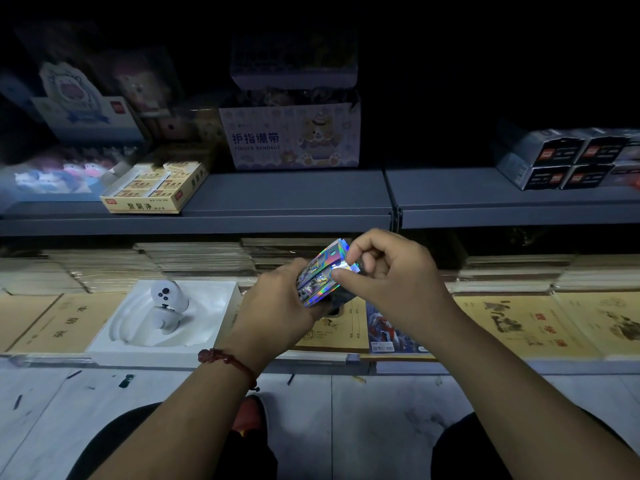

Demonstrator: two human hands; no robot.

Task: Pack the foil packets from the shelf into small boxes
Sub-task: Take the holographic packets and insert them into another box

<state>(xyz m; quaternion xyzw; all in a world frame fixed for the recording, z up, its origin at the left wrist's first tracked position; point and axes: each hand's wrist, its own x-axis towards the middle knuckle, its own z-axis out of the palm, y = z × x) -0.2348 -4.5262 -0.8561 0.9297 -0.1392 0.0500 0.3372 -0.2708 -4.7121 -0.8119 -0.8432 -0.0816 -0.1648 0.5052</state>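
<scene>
Gripping glossy holographic foil packets, flat rectangular stack: left hand curled underneath, right hand pinching top edge.

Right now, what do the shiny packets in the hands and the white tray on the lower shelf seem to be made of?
The stack of rainbow-shimmering packets: likely holographic metallised foil, glossy; it throws blue-green glints. The white moulded tray: probably matte formed plastic or pulp, given soft rounded hollows and no glare.

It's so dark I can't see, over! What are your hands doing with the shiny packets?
Left hand grips the foil packets. Right hand pinches their upper end. Nothing in the way.
</scene>
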